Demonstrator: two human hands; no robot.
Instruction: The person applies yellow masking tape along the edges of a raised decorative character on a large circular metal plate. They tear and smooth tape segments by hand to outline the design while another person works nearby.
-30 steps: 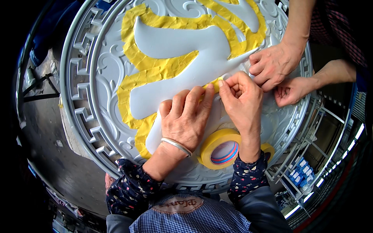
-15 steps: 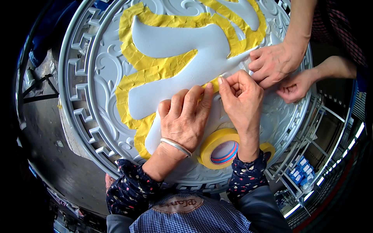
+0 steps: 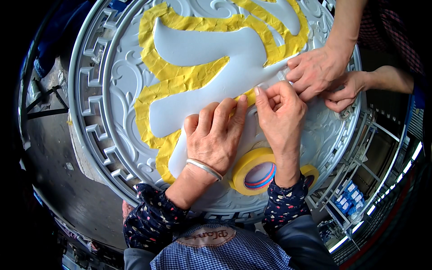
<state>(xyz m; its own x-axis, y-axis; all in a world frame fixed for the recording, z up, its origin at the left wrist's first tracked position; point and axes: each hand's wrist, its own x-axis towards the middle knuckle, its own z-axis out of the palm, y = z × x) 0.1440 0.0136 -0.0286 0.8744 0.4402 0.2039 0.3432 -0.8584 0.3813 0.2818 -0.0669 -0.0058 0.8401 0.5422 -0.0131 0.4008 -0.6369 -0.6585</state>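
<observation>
A large round pale-grey relief panel (image 3: 123,130) lies before me, with a smooth raised shape (image 3: 198,105) edged in yellow masking tape (image 3: 173,87). My left hand (image 3: 213,135), wearing a silver bangle, rests on the shape. Its thumb and forefinger close on a short strip of yellow tape (image 3: 249,96) along the shape's lower edge. To its right, my right hand (image 3: 282,114) pinches the strip's other end between thumb and fingers. Just below my hands a roll of yellow tape (image 3: 240,171) lies on the panel.
At the right, another person's two hands (image 3: 315,72) work at the shape's pointed tip and the panel's rim. A second tape roll (image 3: 310,173) lies past my right wrist. Metal racks with blue packages (image 3: 348,198) stand below right; dark floor (image 3: 90,202) shows at left.
My right hand has shifted very slightly right, while my left stays nearly still. The other person's lower hand has moved up and left, closer to their other hand.
</observation>
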